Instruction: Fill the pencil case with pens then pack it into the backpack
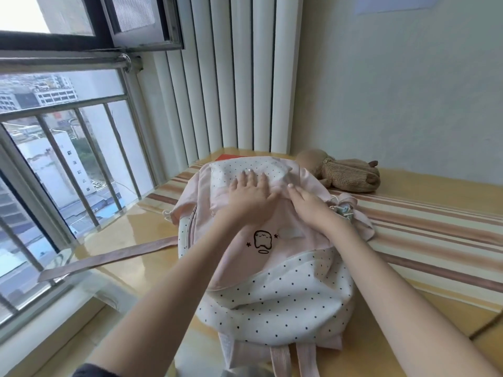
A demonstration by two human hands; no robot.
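Observation:
A pink and white polka-dot backpack (275,289) lies flat on the sill in front of me, its top end pointing away. My left hand (249,193) rests flat on its far dotted flap, fingers spread. My right hand (310,204) lies beside it on the pink fabric, fingers together and pressing down. A brown plush pencil case (351,174) shaped like an animal sits beyond the backpack at the right, apart from both hands. No pens are visible.
A pink strap (109,258) trails left toward the window railing (81,170). A striped cloth (424,240) covers the sill to the right. A white radiator (231,77) stands behind, and a red flat object (227,157) peeks out behind the backpack.

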